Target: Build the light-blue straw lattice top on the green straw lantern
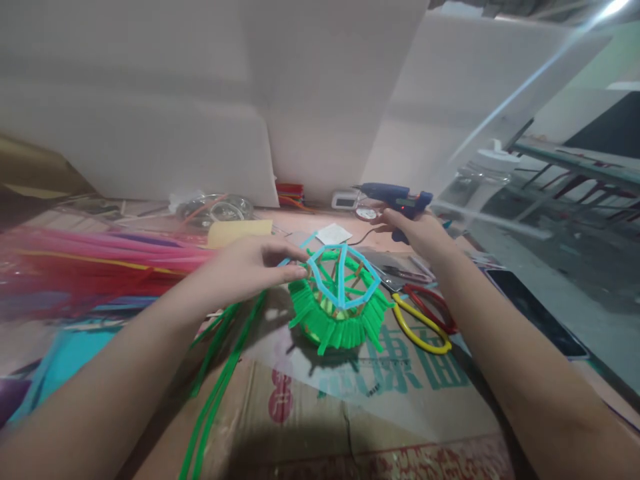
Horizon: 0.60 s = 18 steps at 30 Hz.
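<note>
The left hand [265, 267] pinches the green-and-blue craft [343, 293] at its side; the right grips a glue gun [395, 197] beyond it.

glue gun [393, 195]: 1 | red-and-yellow scissors [423, 323]: 1 | green-and-blue craft [342, 327]: 1 | phone [535, 310]: 1 | lidded jar [487, 175]: 1

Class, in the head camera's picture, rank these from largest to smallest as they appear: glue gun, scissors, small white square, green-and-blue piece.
1. Green-and-blue piece
2. Scissors, counting blades and both handles
3. Glue gun
4. Small white square
</note>
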### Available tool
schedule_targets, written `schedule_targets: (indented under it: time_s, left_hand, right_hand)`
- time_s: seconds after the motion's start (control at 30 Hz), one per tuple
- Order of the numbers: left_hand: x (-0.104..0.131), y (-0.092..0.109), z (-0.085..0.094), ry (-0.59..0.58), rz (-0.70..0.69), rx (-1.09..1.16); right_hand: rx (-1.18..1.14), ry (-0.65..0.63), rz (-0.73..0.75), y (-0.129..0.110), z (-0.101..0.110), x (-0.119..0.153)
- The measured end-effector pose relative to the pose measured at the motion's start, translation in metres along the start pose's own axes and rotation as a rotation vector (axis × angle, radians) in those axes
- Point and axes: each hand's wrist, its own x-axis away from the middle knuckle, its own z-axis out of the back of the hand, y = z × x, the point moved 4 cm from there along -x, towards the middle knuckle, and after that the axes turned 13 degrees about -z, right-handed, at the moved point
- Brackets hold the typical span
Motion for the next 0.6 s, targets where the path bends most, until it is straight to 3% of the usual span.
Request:
schedule_targets:
  time_s: [0.1,0.3,0.43,0.6]
  left_hand:
    - [-0.001,0.003,-0.008,-0.028,-0.023,0.047]
    - [-0.001,0.002,-0.011,-0.104,-0.037,0.052]
    - [-0.002,0.0,-0.012,-0.163,-0.037,0.102]
    - [-0.002,0.0,-0.015,-0.15,-0.046,0.098]
  right_hand:
    - [-0.037,-0.047,0.096,-0.03,0.008,0.026]
    - [0.287,-0.216,0.183,-0.081,0.004,0.068]
    - [0.255,-0.313,0.179,-0.088,-0.012,0.074]
    - [0.269,-0.254,0.155,-0.08,-0.018,0.074]
